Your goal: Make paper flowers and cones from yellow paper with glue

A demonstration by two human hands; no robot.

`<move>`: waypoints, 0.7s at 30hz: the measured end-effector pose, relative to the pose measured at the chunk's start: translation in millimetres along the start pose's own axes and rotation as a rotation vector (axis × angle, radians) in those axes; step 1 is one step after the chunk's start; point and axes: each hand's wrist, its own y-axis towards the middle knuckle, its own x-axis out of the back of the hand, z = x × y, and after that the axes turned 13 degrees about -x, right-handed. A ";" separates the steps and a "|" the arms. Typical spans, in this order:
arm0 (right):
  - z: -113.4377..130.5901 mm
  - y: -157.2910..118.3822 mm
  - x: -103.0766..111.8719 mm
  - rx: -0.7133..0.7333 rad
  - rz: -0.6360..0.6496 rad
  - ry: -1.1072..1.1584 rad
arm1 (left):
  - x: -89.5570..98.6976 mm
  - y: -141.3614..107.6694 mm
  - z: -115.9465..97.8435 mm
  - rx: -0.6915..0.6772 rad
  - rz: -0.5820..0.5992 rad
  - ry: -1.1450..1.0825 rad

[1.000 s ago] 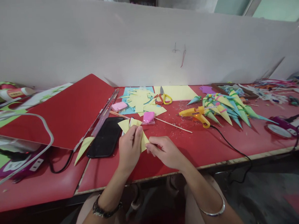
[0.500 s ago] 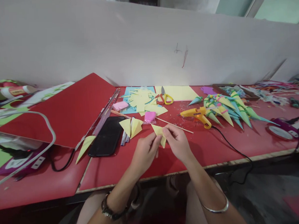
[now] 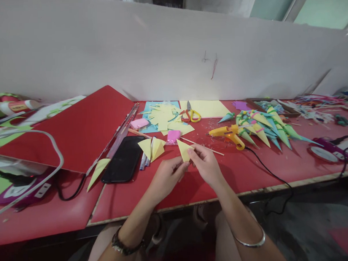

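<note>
Shifted slightly upward since the earlier frame, your paper is pinched at frame centre by your left hand and right hand, probably for steadiness.

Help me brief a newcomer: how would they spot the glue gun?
On the red table, look beyond the right hand to the piled paper cones. At their left edge lies the yellow glue gun; its pistol-like shape sets it apart from cones and scissors.
</note>
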 end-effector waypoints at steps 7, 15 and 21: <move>-1.6 2.0 1.5 -0.046 0.093 0.042 | 7.9 -0.5 1.9 0.018 0.040 0.041; -1.9 2.5 3.3 -0.045 0.011 -0.057 | 29.4 -1.5 17.7 -0.014 -0.118 0.652; -4.9 2.1 4.9 -0.067 -0.016 -0.245 | 36.0 -4.8 26.9 0.125 -0.066 1.119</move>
